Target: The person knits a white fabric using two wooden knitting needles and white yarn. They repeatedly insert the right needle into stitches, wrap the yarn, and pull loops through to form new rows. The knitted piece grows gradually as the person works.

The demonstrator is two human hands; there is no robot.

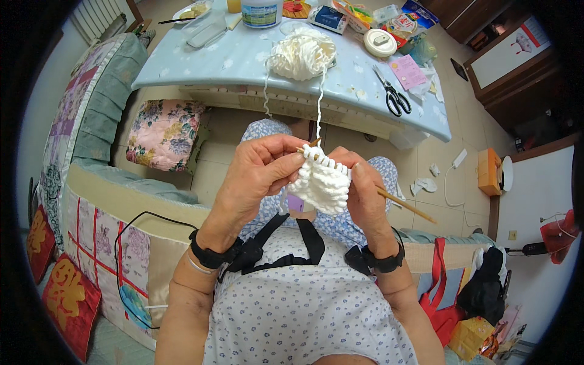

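Note:
A small piece of white knitting (321,187) hangs between my hands, its loops lined up on a wooden knitting needle (406,205) whose long end sticks out past my right hand. My left hand (269,164) pinches the knitting's upper left corner, where brown needle tips cross. My right hand (367,191) grips the needle and the right edge of the fabric. Whether a second needle runs through my left palm is hidden. From the needle tips a strand of white yarn (320,107) rises to a loose yarn ball (302,54) on the table.
The table with a light blue cloth (205,59) bears black-handled scissors (396,98), a pink card (407,71), a round white lidded container (380,43), a white tub (261,13) and food packages. A flowered stool (164,134) stands at left. A white power strip (460,158) lies on the floor.

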